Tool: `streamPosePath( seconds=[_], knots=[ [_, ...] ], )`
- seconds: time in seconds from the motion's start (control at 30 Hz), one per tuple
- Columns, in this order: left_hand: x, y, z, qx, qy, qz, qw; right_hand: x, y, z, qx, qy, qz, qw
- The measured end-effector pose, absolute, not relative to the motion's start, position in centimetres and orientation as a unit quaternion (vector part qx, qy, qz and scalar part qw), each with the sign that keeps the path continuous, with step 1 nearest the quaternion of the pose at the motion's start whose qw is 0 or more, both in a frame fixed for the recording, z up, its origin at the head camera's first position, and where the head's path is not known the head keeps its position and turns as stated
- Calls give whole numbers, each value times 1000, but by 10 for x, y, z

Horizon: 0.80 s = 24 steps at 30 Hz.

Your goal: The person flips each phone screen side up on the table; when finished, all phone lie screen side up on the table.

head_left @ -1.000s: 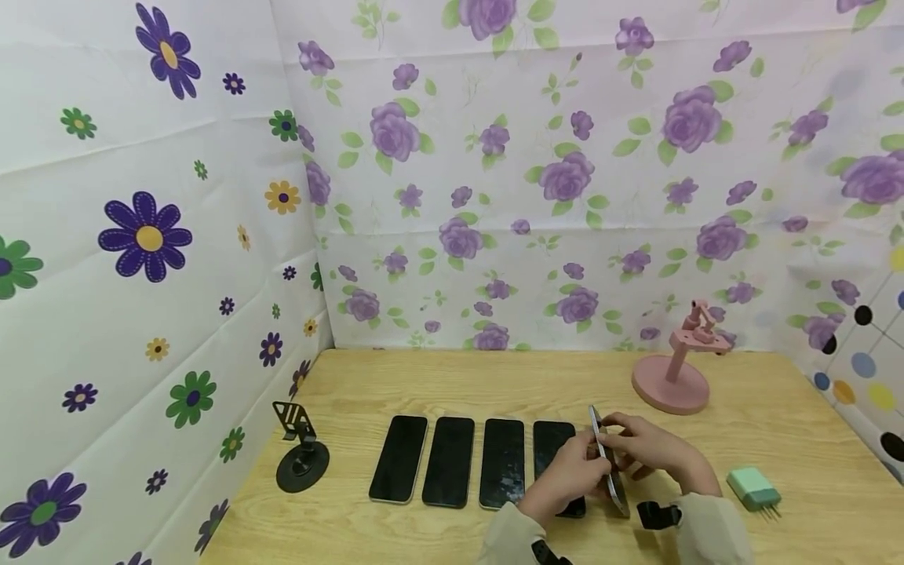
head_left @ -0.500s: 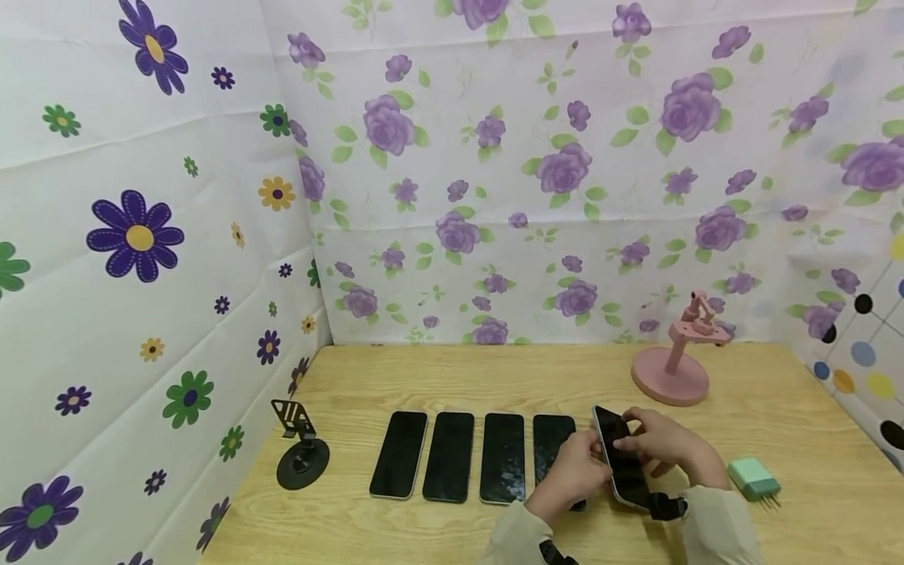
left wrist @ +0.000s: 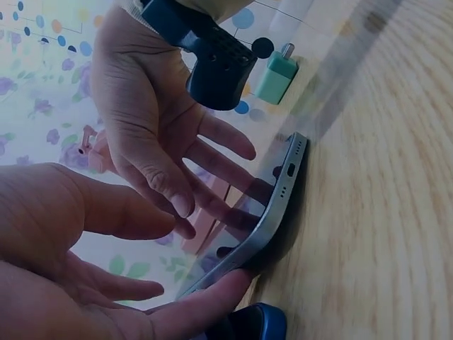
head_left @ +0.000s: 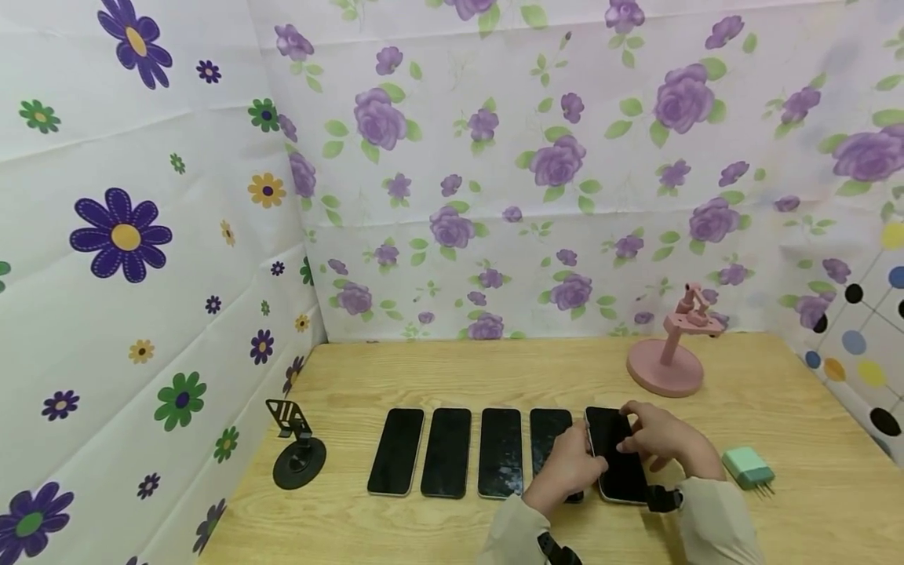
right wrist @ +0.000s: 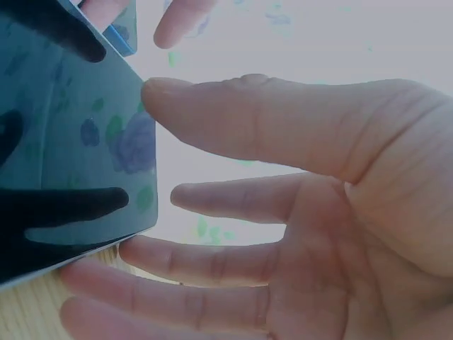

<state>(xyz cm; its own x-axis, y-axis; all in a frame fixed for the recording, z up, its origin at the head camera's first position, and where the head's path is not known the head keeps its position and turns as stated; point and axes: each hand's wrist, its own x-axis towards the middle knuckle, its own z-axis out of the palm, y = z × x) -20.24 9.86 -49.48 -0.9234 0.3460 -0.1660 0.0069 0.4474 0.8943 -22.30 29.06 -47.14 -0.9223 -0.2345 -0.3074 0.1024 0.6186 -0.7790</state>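
A smartphone (head_left: 616, 455) with a black screen and silver frame lies face up between my hands, at the right end of a row of phones. In the left wrist view, one long side of this smartphone (left wrist: 272, 212) is tilted up off the table. My left hand (head_left: 567, 468) supports that raised edge on a fingertip, its thumb apart from the glass. My right hand (head_left: 664, 439) spreads straight fingers at the opposite side; in the right wrist view its thumb tip is at the phone's corner (right wrist: 138, 134). The neighbouring phone (head_left: 547, 431) is partly hidden by my left hand.
Several more black-screened phones (head_left: 446, 453) lie side by side to the left. A black phone stand (head_left: 300, 461) stands at the far left. At the back right is a pink stand (head_left: 665, 369); a mint-green charger plug (head_left: 749, 468) lies right of my right wrist.
The phone has turned from nearly upright on its edge to almost flat, screen up. My left fingers have stayed at its left edge while my right hand's grip has loosened.
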Motion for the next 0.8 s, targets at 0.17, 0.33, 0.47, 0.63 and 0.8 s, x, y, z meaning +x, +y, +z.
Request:
streamPosePath(
  seconds=[0.17, 0.33, 0.47, 0.63, 0.8],
  knots=[
    [-198, 98, -494, 100, 840, 504, 174, -222, 290, -472, -36, 879, -431, 198],
    [-196, 100, -489, 93, 828, 518, 192, -222, 291, -471, -34, 882, -426, 196],
    [-198, 99, -487, 88, 825, 520, 202, -222, 290, -472, -39, 880, -430, 196],
    [-199, 99, -487, 83, 824, 514, 221, -221, 290, -472, -32, 880, -429, 201],
    [-197, 99, -488, 80, 831, 503, 225, -221, 290, -473, -29, 882, -423, 205]
  ],
)
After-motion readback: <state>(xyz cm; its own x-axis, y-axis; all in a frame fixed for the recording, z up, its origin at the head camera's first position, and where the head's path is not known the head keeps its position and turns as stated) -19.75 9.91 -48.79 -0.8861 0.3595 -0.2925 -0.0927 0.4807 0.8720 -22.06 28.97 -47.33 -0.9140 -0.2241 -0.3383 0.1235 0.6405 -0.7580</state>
